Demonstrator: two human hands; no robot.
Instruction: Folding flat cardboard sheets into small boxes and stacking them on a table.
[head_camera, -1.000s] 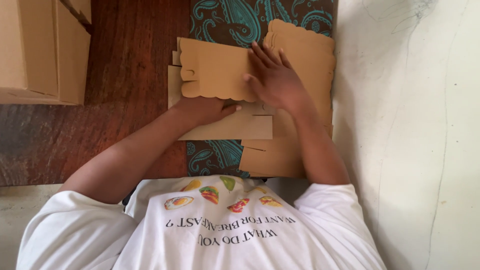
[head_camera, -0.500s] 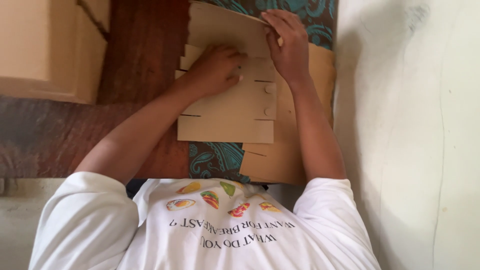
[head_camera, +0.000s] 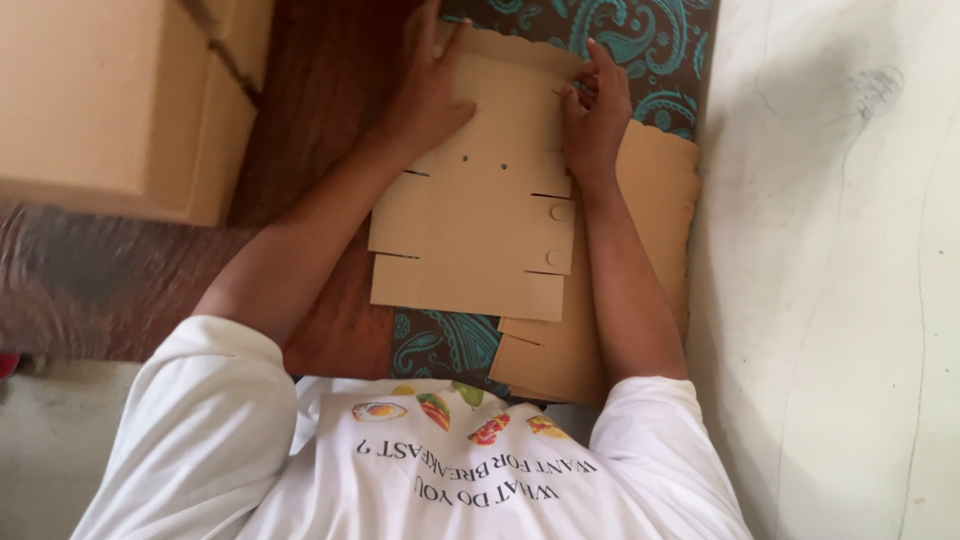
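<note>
While the flat die-cut cardboard blank (head_camera: 480, 230) lies on top of a stack of similar cardboard sheets (head_camera: 640, 250), it is pressed at its far end by both hands. The left hand (head_camera: 428, 90) is laid open, fingers spread, palm down on the far left part of the blank; nothing is gripped by it. The right hand (head_camera: 595, 110) is curled over the blank's far right edge, with the fingertips bent around a small tab, though how firmly the edge is pinched cannot be made out. The blank is judged to be light, thin and fairly stiff, yet easily creased along its cut slits and scored lines; it is best taken by its long outer edges or by a whole panel rather than by the narrow tabs, which could tear or bend. The stack rests on a teal patterned cloth (head_camera: 640, 40), beside a dark wooden surface (head_camera: 320, 90), with a large cardboard box (head_camera: 110, 100) at the left and a pale wall (head_camera: 830, 270) at the right. The blank's far edge is covered by the hands, the lower sheets are largely hidden, and the box is cut off by the frame.
</note>
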